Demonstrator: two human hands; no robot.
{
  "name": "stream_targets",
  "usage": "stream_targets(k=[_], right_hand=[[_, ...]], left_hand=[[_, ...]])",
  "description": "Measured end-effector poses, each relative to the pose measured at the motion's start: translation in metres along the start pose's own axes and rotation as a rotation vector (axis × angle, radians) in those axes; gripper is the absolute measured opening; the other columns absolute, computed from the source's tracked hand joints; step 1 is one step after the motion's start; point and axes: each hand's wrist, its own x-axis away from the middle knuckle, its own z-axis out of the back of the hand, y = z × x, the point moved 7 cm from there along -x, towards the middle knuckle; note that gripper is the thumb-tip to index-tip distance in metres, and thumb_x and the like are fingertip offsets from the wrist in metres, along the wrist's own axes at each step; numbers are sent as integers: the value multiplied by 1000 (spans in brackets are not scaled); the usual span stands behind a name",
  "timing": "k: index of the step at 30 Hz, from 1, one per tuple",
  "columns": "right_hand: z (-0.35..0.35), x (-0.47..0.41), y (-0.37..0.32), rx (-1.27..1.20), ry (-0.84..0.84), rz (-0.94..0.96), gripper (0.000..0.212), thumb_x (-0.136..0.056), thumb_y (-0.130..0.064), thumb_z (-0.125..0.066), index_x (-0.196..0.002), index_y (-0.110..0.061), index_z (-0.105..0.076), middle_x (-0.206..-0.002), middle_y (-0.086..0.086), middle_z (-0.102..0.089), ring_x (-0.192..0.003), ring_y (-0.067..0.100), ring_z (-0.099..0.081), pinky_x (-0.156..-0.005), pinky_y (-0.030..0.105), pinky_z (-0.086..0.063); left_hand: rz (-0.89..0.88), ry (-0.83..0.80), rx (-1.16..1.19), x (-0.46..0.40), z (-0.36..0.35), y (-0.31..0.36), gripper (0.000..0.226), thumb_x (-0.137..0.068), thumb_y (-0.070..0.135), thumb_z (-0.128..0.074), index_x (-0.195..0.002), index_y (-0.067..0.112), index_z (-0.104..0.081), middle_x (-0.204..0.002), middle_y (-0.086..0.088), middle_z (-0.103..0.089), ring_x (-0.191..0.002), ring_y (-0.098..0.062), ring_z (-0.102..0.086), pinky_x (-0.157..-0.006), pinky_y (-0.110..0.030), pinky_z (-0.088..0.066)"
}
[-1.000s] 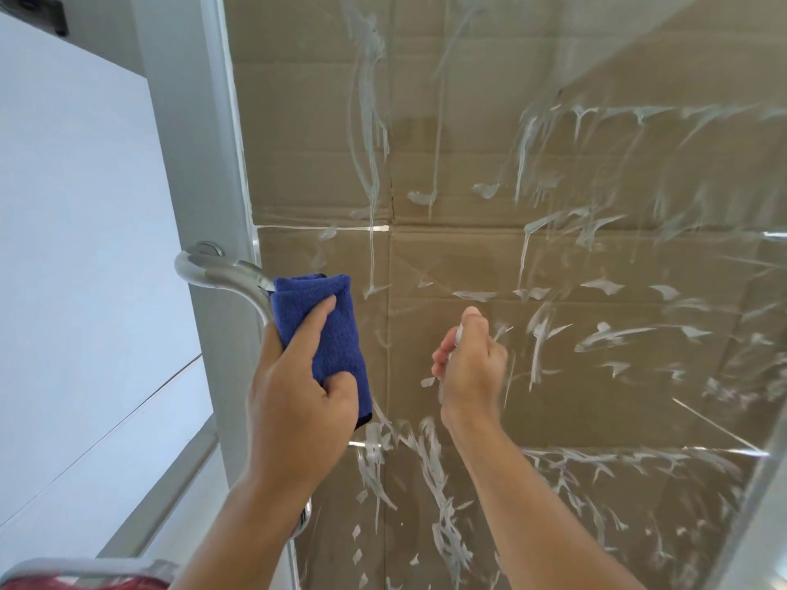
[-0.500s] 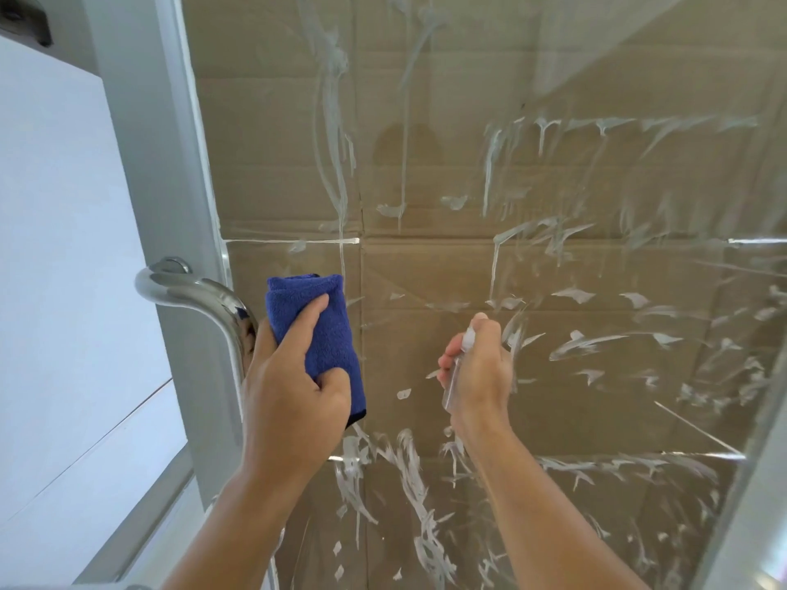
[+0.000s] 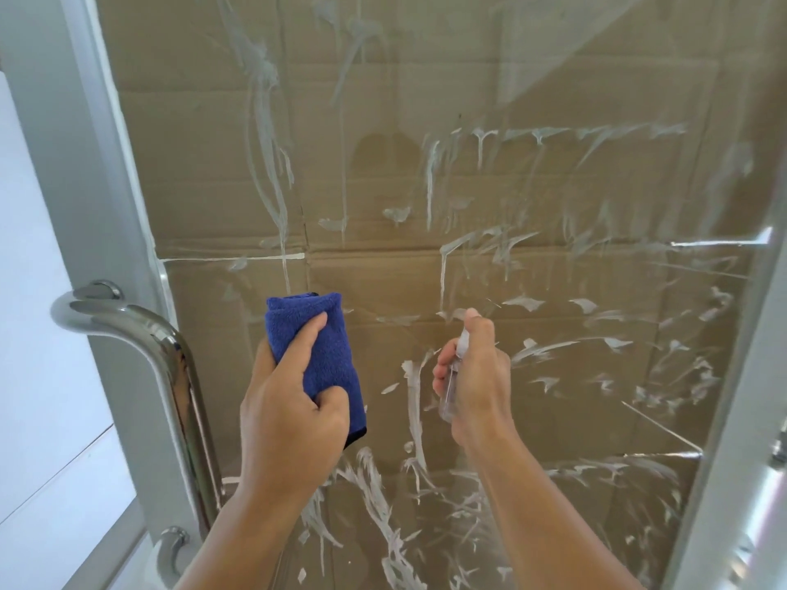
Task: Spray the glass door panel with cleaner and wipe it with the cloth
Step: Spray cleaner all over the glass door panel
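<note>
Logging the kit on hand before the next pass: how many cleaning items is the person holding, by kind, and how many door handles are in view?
Blue cloth: 1, in the left hand
Clear spray bottle: 1, in the right hand
Metal door handle: 1
Total: 3

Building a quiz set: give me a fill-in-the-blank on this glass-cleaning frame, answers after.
1. The left hand grips a folded cloth whose colour is ____.
2. The right hand holds a small clear ____ bottle.
3. The metal door handle lies to the ____ of the cloth.
4. Behind the streaked glass panel is brown ____.

Answers: blue; spray; left; cardboard
</note>
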Motion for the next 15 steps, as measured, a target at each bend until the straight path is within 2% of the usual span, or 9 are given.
stream_targets(k=[6, 9, 15], right_hand=[[8, -7, -31, -73, 21, 113, 54, -102, -37, -48, -52, -14, -50, -53, 2, -49, -50, 15, -46, -51, 29, -41], [9, -10, -41, -66, 30, 158, 53, -102, -35, -48, -54, -12, -49, -52, 4, -47, -51, 15, -45, -52, 29, -41], [-1, -12, -50, -90, -68, 122, 55, -102, -41, -48, -55, -12, -55, -56, 3, -53, -52, 13, -50, -52, 28, -43]], left_hand=[[-12, -5, 9, -1, -13, 10, 73, -80, -4, -59, -142, 32, -50, -128, 11, -46, -61, -5, -55, -52, -17, -40], [-15, 4, 13, -3, -15, 14, 73, -80, -5, -59, -142, 32, -50, -126, 14, -45, -58, -11, -54, -54, -18, -41], [-29, 17, 14, -6, -16, 24, 72, -80, -4, -59, -142, 32, -50, -119, 13, -46, -55, -12, -52, -55, -20, -41]])
